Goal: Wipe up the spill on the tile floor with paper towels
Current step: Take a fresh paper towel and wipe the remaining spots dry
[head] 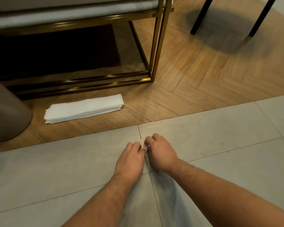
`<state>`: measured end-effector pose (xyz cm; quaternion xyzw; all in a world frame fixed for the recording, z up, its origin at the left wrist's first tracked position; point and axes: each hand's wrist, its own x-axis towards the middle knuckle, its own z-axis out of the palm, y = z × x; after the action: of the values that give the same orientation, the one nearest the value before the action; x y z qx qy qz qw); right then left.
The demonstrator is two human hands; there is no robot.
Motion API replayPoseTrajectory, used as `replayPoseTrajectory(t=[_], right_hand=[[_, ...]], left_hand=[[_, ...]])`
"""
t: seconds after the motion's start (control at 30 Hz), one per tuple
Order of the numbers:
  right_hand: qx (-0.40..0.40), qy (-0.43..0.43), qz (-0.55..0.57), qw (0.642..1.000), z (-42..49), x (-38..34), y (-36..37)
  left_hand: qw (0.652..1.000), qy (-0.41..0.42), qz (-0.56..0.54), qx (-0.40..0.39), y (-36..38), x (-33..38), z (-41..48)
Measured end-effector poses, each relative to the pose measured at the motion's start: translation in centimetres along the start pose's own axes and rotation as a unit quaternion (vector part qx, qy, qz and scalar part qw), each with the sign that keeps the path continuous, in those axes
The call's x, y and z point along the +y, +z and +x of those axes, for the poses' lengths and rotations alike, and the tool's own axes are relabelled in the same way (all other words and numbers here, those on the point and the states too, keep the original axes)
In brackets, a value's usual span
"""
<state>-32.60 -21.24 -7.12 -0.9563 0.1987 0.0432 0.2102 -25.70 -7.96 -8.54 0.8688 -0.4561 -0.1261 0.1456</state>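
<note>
Both hands' grip pinches crumpled white paper towel (144,145) on smooth tile floor (56,161).

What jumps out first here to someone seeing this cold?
Two bare hands meet low in the centre on the grey tile floor, the left hand and right hand pinching a small white wad of paper towel between them. Next, a neat stack of paper towels lies on the wood floor beside the gold-framed table.
</note>
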Motion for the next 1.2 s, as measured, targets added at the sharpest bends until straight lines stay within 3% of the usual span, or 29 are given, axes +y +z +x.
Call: replayPoseTrajectory(t=[0.4,0.7,0.97,1.1,1.2], right_hand=[[-0.075,-0.004,0.092,0.993,-2.5,-5.3,2.4],[-0.149,-0.102,0.109,0.977,-5.4,-11.7,5.9],[-0.220,-0.176,0.077,0.956,-11.6,-12.8,7.9],[-0.221,-0.157,0.085,0.959,-13.1,-13.2,7.6],[-0.204,-0.072,0.166,0.962,-11.5,-13.7,6.3]], left_hand=[[0.994,0.107,0.028,0.025,-3.3,-6.7,-6.1],[0.995,0.054,0.015,0.086,-3.5,-10.9,-16.2],[0.992,0.016,-0.003,0.123,-1.0,-8.5,-23.7],[0.994,0.010,-0.024,0.102,-0.9,-7.4,-24.3],[0.988,-0.068,-0.103,0.093,-2.3,-7.2,-22.6]])
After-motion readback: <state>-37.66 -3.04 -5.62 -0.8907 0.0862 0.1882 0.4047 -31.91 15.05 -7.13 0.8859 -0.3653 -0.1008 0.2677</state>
